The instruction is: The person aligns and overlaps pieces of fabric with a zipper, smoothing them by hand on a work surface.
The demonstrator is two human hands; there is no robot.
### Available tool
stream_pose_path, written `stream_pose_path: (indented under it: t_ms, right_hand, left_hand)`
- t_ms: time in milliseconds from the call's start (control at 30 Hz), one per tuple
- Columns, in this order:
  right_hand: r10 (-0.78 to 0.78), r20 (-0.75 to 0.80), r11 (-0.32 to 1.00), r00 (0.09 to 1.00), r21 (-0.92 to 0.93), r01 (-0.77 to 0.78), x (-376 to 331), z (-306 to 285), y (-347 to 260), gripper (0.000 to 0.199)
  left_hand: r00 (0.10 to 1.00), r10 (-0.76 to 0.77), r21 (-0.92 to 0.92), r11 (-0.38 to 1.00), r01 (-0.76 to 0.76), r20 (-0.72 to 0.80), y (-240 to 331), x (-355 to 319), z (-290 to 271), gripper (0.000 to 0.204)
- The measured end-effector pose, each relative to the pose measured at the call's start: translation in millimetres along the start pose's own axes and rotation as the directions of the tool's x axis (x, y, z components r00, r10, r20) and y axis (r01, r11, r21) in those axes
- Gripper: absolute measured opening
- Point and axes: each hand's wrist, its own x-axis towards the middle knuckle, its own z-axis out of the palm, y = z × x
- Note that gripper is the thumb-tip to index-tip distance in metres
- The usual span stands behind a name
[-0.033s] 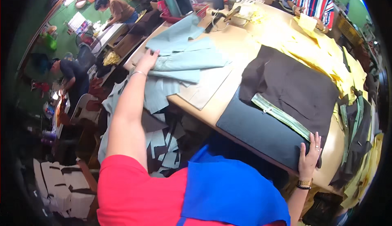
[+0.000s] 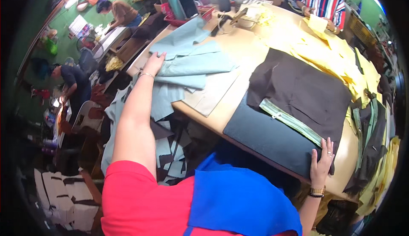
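Note:
At the table's left side, my left hand (image 2: 154, 64) is closed on the edge of a layered pile of pale blue-green fabric pieces (image 2: 187, 61). My right hand (image 2: 322, 163) lies with its fingers stretched out at the near right corner of a dark brown fabric panel (image 2: 304, 86). Its fingertips touch the panel beside the lower end of a light green zipper (image 2: 292, 121), which runs along the panel's near edge and has a pale pull. Under the panel and zipper is a flat black board (image 2: 264, 133). Nothing is held in my right hand.
Yellow fabric (image 2: 315, 50) spreads over the far right of the table (image 2: 232, 35). More brown and yellow pieces (image 2: 368, 138) hang at the right edge. A red basket (image 2: 206, 14) with a bottle and phone stands at the back. A co-worker (image 2: 321, 5) handles yellow cloth opposite.
The whole view has shifted very slightly. Both of my hands stay where they were on the fabric.

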Motion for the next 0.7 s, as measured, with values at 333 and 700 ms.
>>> stream_pose_path:
  t_ms: [333,700]
  right_hand:
    - [0.109,0.095,0.985,0.989,-0.148,-0.094,-1.8,-19.2,-20.2,0.071]
    - [0.018,-0.079,1.000,0.997,0.003,-0.018,-4.1,-10.0,-6.1,0.070]
  left_hand:
    - [0.759,0.310,-0.664,0.367,-0.651,-0.573,231.1,-84.3,-80.9,0.024]
    - [-0.144,0.983,-0.833,-0.175,-0.526,-0.116,294.0,-454.0,-16.7,0.035]
